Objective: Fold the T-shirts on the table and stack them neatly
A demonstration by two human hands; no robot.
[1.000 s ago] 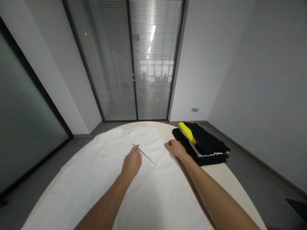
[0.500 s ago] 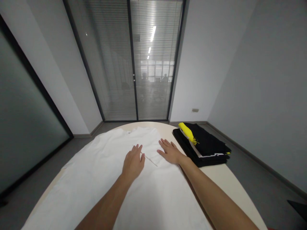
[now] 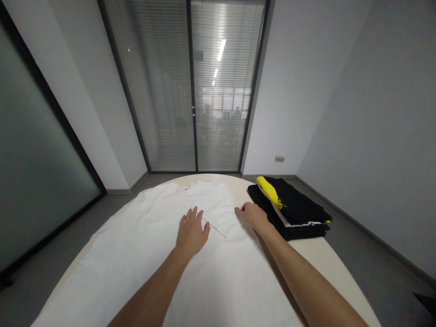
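Note:
A white shirt lies spread over the round table, its neckline toward the far edge. A thin line or print runs slantwise across its chest. My left hand rests flat on the shirt beside that line, fingers apart, holding nothing. At the shirt's right edge is my right hand, its fingers curled together in a pinch at the cloth. What lies between those fingertips is too small to make out.
Folded black clothes with a yellow piece on top form a stack at the table's right. The pale tabletop shows along the right side. Beyond the table stand glass doors with blinds.
My right hand has shifted right to the shirt's edge, and its spread fingers have curled together. My left hand's fingers have spread more. The view has moved slightly.

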